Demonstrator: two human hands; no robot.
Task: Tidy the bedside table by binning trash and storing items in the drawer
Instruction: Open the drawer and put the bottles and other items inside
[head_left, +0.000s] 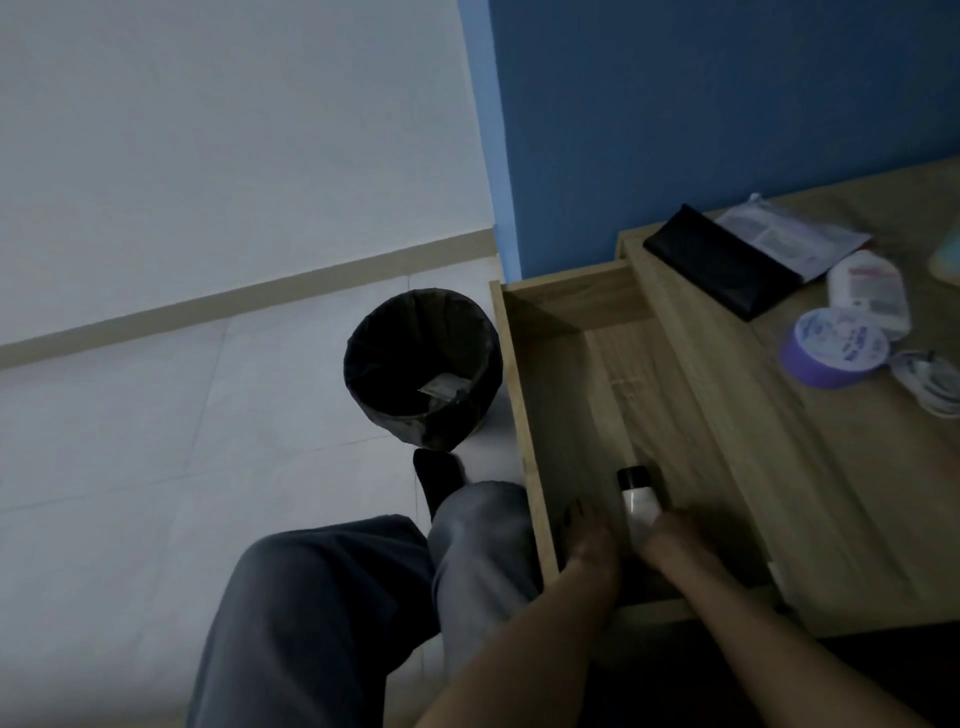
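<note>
Drawer (524, 364) holds one bottle (640, 500); two hands inside.

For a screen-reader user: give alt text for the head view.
Both hands, left and right, reach into an open wooden drawer, the right holding a small black-capped bottle. A black bin stands on the floor beside it; a wallet, tub and tube lie on the tabletop.

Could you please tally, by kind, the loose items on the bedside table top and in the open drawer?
Flat black pouch: 1
Printed plastic packet: 1
White squeeze bottle: 1
Round purple tub: 1
Crumpled clear wrapper: 1
Small black-capped clear bottle, in the wooden drawer: 1
Total: 6
</note>
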